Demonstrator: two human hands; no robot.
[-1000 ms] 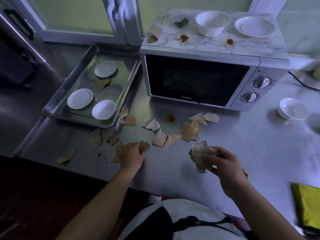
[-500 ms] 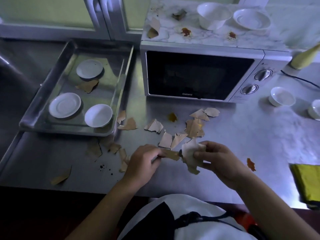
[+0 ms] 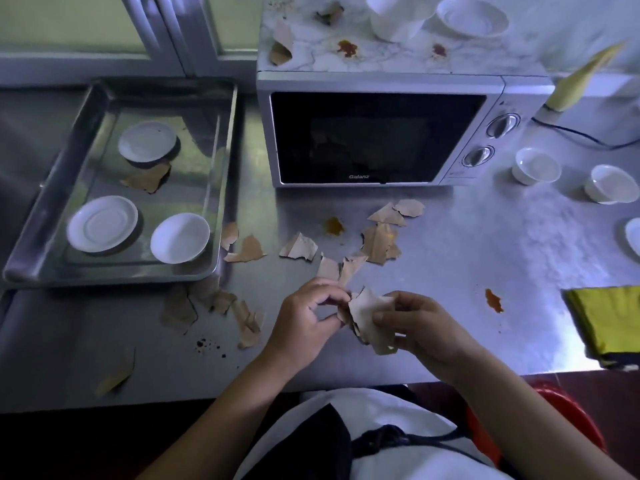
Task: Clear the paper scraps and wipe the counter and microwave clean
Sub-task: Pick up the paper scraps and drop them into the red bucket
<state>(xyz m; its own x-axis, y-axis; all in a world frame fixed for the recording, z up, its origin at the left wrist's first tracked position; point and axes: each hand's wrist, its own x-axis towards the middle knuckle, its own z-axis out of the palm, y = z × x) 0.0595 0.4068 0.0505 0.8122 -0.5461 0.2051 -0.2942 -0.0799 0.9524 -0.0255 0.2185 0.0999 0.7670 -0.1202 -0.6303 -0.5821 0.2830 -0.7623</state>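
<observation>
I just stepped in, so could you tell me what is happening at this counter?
A person is gathering torn paper scraps: the right hand holds a bundle of scraps while the left hand adds to it. Many scraps and stains remain on the counter and microwave; the yellow cloth lies untouched.

A bunch of brown paper scraps [image 3: 369, 318] is pinched between the fingers of the right hand [image 3: 420, 327], above the steel counter [image 3: 450, 271]. The bunch's left edge is touched by the fingertips of the left hand [image 3: 304, 323]. Loose scraps [image 3: 381, 240] are scattered beyond the fingertips, before the microwave [image 3: 381, 136].
</observation>
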